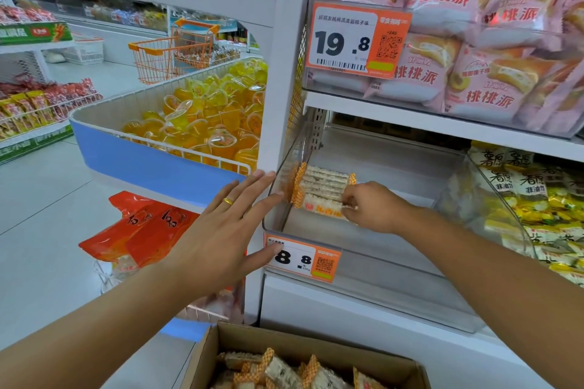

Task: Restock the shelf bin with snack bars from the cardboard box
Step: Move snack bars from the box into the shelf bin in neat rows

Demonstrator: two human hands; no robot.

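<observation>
A clear plastic shelf bin [379,271] sits on the middle shelf, mostly bare inside. In its far left corner lies a row of several snack bars [320,186] in clear wrappers with orange checked ends. My right hand [373,207] reaches into the bin and its fingertips pinch the right end of the nearest bar. My left hand [227,230] hovers with fingers straight and spread against the bin's outer left corner, holding nothing. At the bottom edge, the open cardboard box [252,344] holds several more snack bars [284,371].
A price tag reading 8.8 [301,259] hangs on the bin's front. Pink pastry packs [442,41] fill the shelf above, yellow snack packs [537,205] the bin to the right. A blue basket of jelly cups [205,117] juts out at left, orange bags [142,230] beneath it.
</observation>
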